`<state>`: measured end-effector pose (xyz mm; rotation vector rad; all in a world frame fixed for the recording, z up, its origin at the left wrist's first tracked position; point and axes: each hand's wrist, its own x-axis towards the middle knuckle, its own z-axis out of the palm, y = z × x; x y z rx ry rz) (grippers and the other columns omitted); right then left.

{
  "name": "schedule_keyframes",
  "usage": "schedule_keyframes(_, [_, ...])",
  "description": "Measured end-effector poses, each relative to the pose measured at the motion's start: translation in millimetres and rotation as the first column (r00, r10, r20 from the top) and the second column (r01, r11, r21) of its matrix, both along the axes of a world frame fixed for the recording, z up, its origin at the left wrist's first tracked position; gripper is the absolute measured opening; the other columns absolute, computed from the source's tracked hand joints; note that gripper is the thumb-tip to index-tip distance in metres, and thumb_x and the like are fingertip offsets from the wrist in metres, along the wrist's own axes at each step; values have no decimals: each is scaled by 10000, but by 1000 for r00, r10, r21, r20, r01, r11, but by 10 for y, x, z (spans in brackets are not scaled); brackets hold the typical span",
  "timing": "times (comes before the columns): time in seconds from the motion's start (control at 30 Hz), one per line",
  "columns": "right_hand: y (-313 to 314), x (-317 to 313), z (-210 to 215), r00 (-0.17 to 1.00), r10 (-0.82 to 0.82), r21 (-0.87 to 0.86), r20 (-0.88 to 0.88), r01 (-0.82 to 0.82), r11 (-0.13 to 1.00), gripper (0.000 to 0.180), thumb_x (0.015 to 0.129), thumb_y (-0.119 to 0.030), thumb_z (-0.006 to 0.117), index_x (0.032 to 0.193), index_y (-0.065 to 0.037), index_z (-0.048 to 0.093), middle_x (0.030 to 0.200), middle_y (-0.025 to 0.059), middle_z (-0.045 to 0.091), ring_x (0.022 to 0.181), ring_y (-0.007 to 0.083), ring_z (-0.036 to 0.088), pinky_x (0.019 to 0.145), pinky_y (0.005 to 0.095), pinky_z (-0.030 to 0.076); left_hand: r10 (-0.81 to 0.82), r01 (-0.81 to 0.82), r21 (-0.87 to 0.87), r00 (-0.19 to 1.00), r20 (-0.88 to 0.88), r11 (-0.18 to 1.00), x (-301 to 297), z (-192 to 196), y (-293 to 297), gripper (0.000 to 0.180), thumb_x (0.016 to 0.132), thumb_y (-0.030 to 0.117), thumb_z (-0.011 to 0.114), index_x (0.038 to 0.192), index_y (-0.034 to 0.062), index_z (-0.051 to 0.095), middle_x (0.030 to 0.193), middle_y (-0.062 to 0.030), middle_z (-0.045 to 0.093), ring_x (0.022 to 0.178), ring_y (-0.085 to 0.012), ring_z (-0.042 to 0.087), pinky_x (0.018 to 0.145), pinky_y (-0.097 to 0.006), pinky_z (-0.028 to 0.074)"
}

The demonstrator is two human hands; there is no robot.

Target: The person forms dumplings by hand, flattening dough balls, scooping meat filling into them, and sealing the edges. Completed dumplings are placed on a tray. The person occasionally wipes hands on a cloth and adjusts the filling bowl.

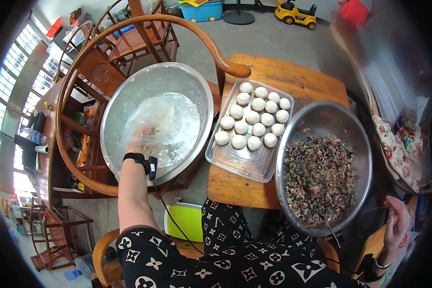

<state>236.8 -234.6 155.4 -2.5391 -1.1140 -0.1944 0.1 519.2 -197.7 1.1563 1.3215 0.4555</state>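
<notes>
My left hand (141, 132) reaches into a large metal basin (109, 126) on a wooden armchair, under a clear plastic bag (165, 110). Its fingers are blurred by the plastic; something pale lies beneath, its kind unclear. At the far right my right hand (397, 225), dusted white, hangs beside a second metal bowl (365, 158), its fingers loosely stretched and nothing seen in them. That bowl holds a dark chopped filling (321, 180), with a thin metal handle (333, 236) over its near rim. Between the basins, several round white dough balls (253, 117) sit in a clear plastic tray (242, 165).
The tray and filling bowl rest on a wooden table (293, 79). The chair's curved armrest (177, 20) rings the left basin. A black cable (177, 225) runs from my left wrist. A yellow toy car (296, 14) stands on the floor behind; a floral cloth (401, 153) lies at right.
</notes>
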Motion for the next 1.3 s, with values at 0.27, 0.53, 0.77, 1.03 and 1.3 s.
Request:
schedule_keyframes(0.27, [-36,-52,30,998,53,32,-13,-53,998,169,947,18,531,1050,16,665,1038,160,696,891,247,672,829,319,514,-170,162,100,983,75,982,-314,-111,133,209,910,8,529,1112,14,583,1141,-135,572,932,-285,637,706,-403,619])
schedule_keyframes(0.53, [-127,-222,54,1000,6,10,12,-6,1000,166,956,-13,532,1046,5,670,1014,154,699,893,244,679,815,314,517,48,-50,5,985,165,999,9,-230,60,124,907,87,571,1021,59,611,982,-122,566,847,-278,606,733,-402,577])
schedule_keyframes(0.77, [-116,-194,26,1000,-17,6,-17,17,1000,170,942,-7,529,1037,8,669,996,160,698,894,260,681,812,323,519,-79,73,47,988,134,996,-4,-491,123,369,916,328,461,1225,128,462,1228,-119,366,1090,-308,374,891,-501,384])
schedule_keyframes(1.03, [59,-167,42,1000,-24,-65,-15,23,998,156,926,11,545,1020,11,669,983,165,698,896,269,680,812,327,517,-336,337,22,928,161,941,-52,-960,293,667,925,604,336,1459,206,292,1510,-117,136,1367,-342,109,1071,-614,164])
schedule_keyframes(1.3, [170,-112,6,1000,-17,-96,-17,16,995,176,897,54,549,1019,11,670,983,166,696,892,269,677,810,332,517,-468,479,-13,864,187,878,-71,-1195,448,774,931,704,295,1544,235,237,1610,-114,63,1467,-350,20,1134,-651,87])
